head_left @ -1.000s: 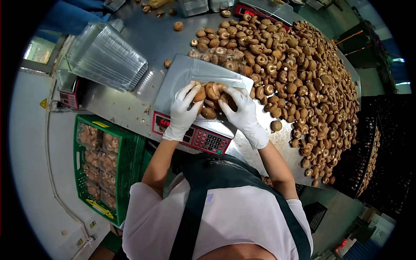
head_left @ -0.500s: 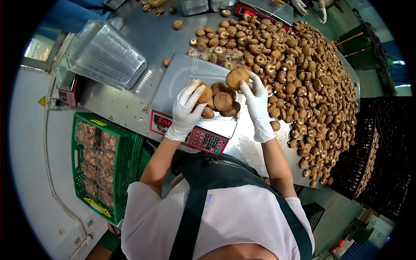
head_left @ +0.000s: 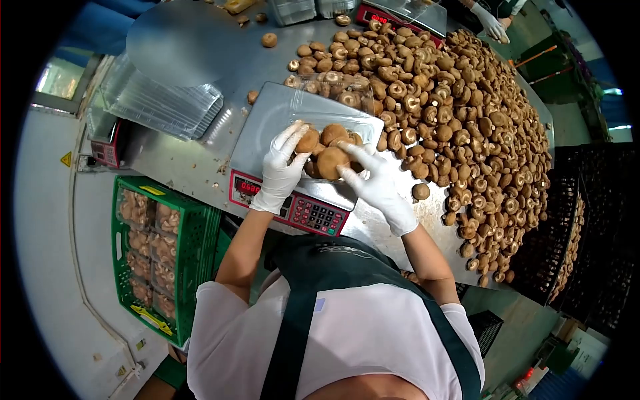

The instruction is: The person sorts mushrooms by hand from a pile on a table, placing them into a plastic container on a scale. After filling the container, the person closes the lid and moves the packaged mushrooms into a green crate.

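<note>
A clear plastic tray [head_left: 369, 123] with several brown mushrooms [head_left: 335, 134] in it rests on a digital scale [head_left: 257, 127]. My left hand [head_left: 281, 172], in a white glove, has its fingers and thumb around a mushroom [head_left: 307, 141] at the tray's left side. Over the tray, the gloved fingers and thumb of my right hand [head_left: 382, 191] grip the right edge of a larger mushroom [head_left: 331, 164]. Red digits glow on the scale's display [head_left: 249, 187], too blurred to read surely. The tray's near side is partly hidden by the mushrooms.
A big mushroom pile [head_left: 460, 120] covers the table's right side. Nested clear trays [head_left: 160, 100] lie at left, partly behind a grey blurred patch. A green crate [head_left: 180, 267] holds packed mushrooms. At the far right, another person's gloved hand [head_left: 490, 23] shows near a second scale [head_left: 417, 15].
My right hand has lowered a mushroom leftward from above the tray's right side into the tray. My left hand stays at the left side. The scale's digits have changed.
</note>
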{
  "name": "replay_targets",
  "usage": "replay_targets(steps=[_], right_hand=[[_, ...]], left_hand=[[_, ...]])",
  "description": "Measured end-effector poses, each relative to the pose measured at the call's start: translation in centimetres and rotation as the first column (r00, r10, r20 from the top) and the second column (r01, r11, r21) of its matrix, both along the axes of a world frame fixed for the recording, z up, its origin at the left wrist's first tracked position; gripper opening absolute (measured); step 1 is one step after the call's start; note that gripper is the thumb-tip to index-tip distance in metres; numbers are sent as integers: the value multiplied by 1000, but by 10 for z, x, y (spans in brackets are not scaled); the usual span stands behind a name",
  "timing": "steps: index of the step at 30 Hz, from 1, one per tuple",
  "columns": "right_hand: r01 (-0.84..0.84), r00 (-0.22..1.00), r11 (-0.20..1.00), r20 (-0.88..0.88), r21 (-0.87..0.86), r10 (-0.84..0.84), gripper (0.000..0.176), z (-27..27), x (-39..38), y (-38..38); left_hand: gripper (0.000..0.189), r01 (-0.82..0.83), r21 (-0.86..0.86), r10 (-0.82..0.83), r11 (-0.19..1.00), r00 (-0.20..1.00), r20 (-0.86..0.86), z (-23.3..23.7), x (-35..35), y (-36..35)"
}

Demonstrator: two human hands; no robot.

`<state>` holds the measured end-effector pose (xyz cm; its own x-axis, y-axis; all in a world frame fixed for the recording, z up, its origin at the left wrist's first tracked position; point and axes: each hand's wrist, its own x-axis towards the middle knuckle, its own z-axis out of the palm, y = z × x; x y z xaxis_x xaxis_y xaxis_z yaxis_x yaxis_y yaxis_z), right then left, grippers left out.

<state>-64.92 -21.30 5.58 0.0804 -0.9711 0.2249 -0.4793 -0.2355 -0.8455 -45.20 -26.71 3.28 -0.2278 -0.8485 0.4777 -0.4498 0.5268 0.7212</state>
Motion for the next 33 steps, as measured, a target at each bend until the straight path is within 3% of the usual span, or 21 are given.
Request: replay_targets(steps=[3, 6, 8, 10, 11, 12, 15, 17, 18, 22, 24, 27, 31, 32, 33], right_hand=[[104, 973, 993, 201, 62, -115, 43, 18, -12, -8], [165, 852, 962, 460, 218, -250, 42, 37, -17, -25], [225, 849, 967, 463, 117, -254, 41, 27, -8, -36], [225, 970, 969, 115, -101, -213, 42, 21, 6, -42], [212, 969, 976, -115, -55, -217, 43, 10, 16, -44], [91, 838, 954, -495, -287, -229, 42, -7, 23, -51], [151, 758, 916, -551, -372, -349, 42, -17, 23, -52], [123, 921, 970, -341, -207, -190, 42, -13, 11, -53], [197, 923, 948, -279, -250, -265, 35, -18, 3, -54], [252, 849, 934, -404, -253, -339, 17, 1, -26, -55], [262, 799, 958, -530, -115, -282, 19, -2, -28, -56], [196, 806, 978, -580, 77, -116, 21, -6, -25, -64], [104, 696, 986, -718, 133, 23, 18, 5, -21, -70], [99, 696, 986, -718, 131, 25, 18, 0, -23, -70], [132, 802, 990, -592, 46, -80, 17, -10, -27, -70]], left_hand=[[42, 9, 88, 0, 996, 995, -104, -2, 2, 1], [41, -15, 77, 24, 997, 993, -118, 0, -1, 3], [41, -50, 114, 70, 992, 982, -178, -5, -4, 5], [42, -81, 156, 117, 984, 964, -238, -12, -6, 6], [42, -95, 182, 143, 979, 950, -278, -14, -7, 6], [42, -107, 208, 170, 972, 933, -317, -16, -7, 6], [43, -114, 110, 132, 987, 974, -183, -7, -1, 4], [43, -109, 78, 118, 991, 986, -115, -5, 1, 9], [43, -102, 80, 111, 992, 987, -115, -4, 1, 8], [43, -108, 64, 115, 992, 987, -114, -5, -2, 7], [43, -99, 75, 109, 992, 985, -135, -3, -3, 6], [43, -86, 84, 98, 993, 983, -156, -4, -3, 5], [42, -85, 90, 96, 992, 987, -127, -2, 1, 5], [42, -89, 88, 100, 992, 987, -127, -2, 2, 5], [42, -94, 88, 104, 992, 986, -128, -3, 2, 4]])
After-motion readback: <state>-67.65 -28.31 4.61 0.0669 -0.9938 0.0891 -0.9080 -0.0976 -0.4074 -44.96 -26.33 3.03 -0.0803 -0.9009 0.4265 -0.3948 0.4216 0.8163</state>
